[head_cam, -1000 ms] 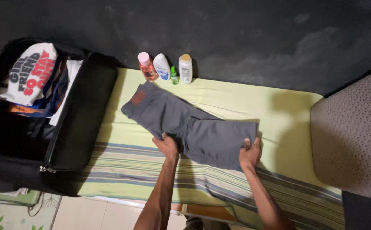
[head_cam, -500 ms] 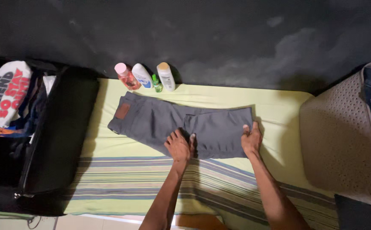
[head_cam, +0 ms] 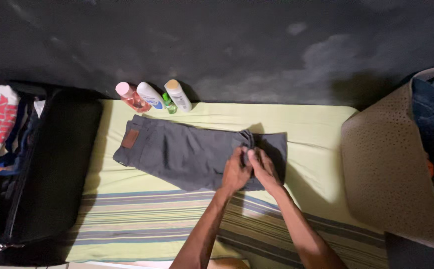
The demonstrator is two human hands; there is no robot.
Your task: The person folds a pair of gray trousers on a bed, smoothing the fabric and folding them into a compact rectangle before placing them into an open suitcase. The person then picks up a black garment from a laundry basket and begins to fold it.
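We see a bed (head_cam: 316,129) covered with a pale green sheet that turns striped toward its near edge. On it lie folded grey trousers (head_cam: 177,152), and four small bottles (head_cam: 152,97) stand in a row along the far edge by the dark wall. An open black suitcase (head_cam: 52,169) rests at its left end, and a beige perforated cushion (head_cam: 391,159) at its right.

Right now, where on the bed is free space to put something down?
Free: the green sheet between the trousers and the beige cushion, and the striped part in front of the trousers. Crowded: the far left corner, with four bottles, and where both hands press the trousers.
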